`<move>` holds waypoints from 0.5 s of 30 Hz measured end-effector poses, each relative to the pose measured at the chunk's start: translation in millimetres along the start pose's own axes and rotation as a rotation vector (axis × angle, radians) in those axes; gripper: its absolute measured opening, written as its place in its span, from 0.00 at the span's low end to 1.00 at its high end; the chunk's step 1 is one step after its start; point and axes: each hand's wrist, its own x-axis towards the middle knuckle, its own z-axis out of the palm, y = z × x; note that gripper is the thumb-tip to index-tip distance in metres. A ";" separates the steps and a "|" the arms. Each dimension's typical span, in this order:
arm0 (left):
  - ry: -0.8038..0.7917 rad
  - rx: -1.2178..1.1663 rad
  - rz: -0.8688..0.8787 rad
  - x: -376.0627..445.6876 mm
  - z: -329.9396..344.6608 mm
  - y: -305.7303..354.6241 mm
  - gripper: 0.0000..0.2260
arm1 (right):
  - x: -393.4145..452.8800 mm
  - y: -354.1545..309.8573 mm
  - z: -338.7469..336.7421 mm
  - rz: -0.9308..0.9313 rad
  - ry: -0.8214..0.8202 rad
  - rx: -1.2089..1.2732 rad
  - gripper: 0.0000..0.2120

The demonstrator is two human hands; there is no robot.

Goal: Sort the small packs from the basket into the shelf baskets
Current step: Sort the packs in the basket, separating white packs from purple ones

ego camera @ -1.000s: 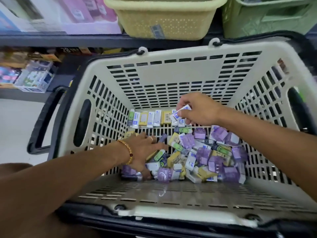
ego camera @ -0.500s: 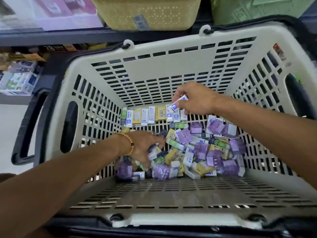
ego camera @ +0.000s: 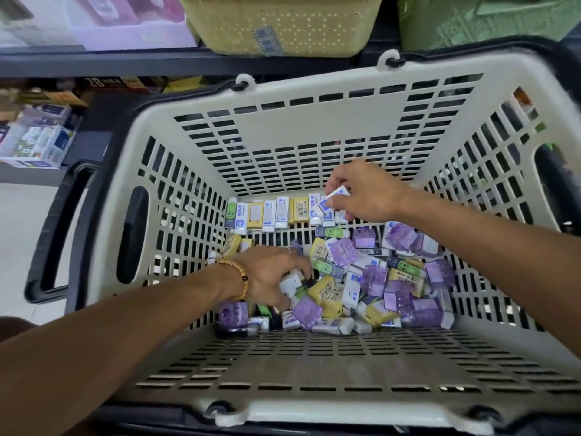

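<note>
Cream slotted plastic forms the basket [ego camera: 314,127], and the small packs [ego camera: 355,287] lie heaped on its floor toward the far end, purple, yellow, white and green ones jumbled together. A neat row of white and yellow packs [ego camera: 273,212] stands against the foot of the far wall. The right hand [ego camera: 361,196] pinches a white-and-blue pack [ego camera: 330,204] between thumb and fingers just above that row. The left hand [ego camera: 270,278] rests on the near-left part of the heap with fingers curled among the packs; whether it actually grips one is hard to tell. The packs look light and stiff, probably slick-wrapped, best pinched across their narrow sides. The yellow shelf basket [ego camera: 283,23] and green shelf basket [ego camera: 490,20] sit on the shelf beyond the far rim.
</note>
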 end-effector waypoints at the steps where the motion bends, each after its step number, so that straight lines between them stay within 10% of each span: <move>1: 0.024 -0.074 -0.013 1.2 -1.0 -0.5 0.24 | 0.0 0.0 -0.7 -0.001 0.006 0.000 0.04; 15: 0.108 -0.239 -0.031 3.3 -10.5 9.3 0.15 | 4.1 8.4 4.2 0.173 0.081 0.330 0.07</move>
